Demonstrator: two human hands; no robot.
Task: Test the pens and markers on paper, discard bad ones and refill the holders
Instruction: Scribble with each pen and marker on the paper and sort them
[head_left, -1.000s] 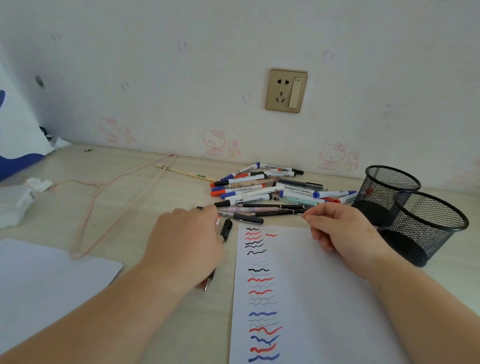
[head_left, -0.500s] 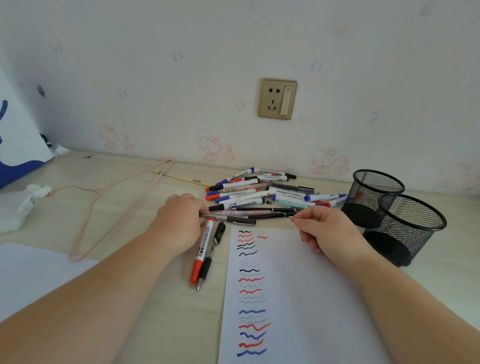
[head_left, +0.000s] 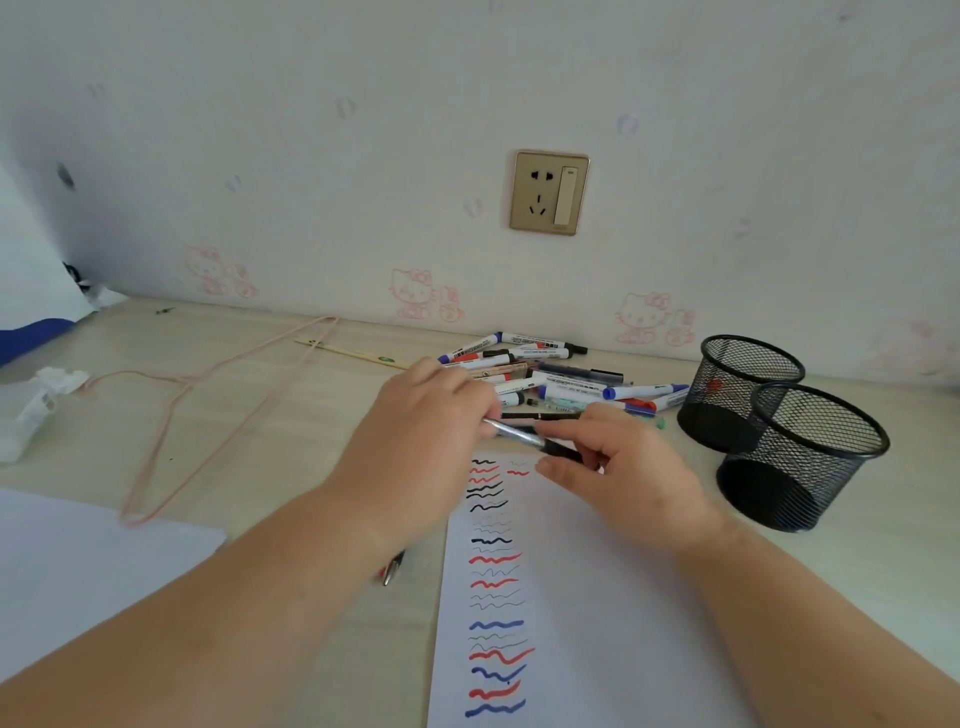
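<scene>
Above the far end of the test paper (head_left: 571, 597), left hand (head_left: 415, 447) and right hand (head_left: 618, 467) both pinching one silver-and-black pen (head_left: 530, 440), marker pile (head_left: 550, 374) beyond, two mesh holders (head_left: 789, 447) at right on the worktop (head_left: 260, 415)

This looks like a home, likely a child's room: the pale wallpaper (head_left: 311, 156) carries faded pink cartoon-cat prints (head_left: 415, 293) just above the light wood-grain desk (head_left: 223, 395). A gold-framed wall socket with switch (head_left: 550, 192) sits on the far wall. A thin pink wire clothes hanger (head_left: 218, 410) lies on the desk's left side.
</scene>
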